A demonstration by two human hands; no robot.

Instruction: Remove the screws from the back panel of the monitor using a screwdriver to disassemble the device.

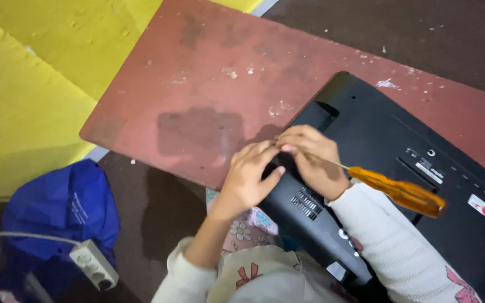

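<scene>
A black monitor (399, 140) lies face down on a worn reddish-brown table (209, 95), its back towards me. My left hand (249, 175) rests on the monitor's near left corner, fingers bent over the edge. My right hand (314, 157) sits just beside it, holding a screwdriver with an orange handle (402, 192); the thin metal shaft runs through my fingers and the handle sticks out to the right over the monitor. The tip is hidden under my fingers. Both hands touch at the fingertips. White knit sleeves cover my forearms.
A blue bag (65, 205) lies on the dark floor at lower left, with a white power strip (94, 262) and its cable beside it. A yellow wall (35, 73) fills the upper left. Ports and a red sticker (481, 206) show on the monitor's back.
</scene>
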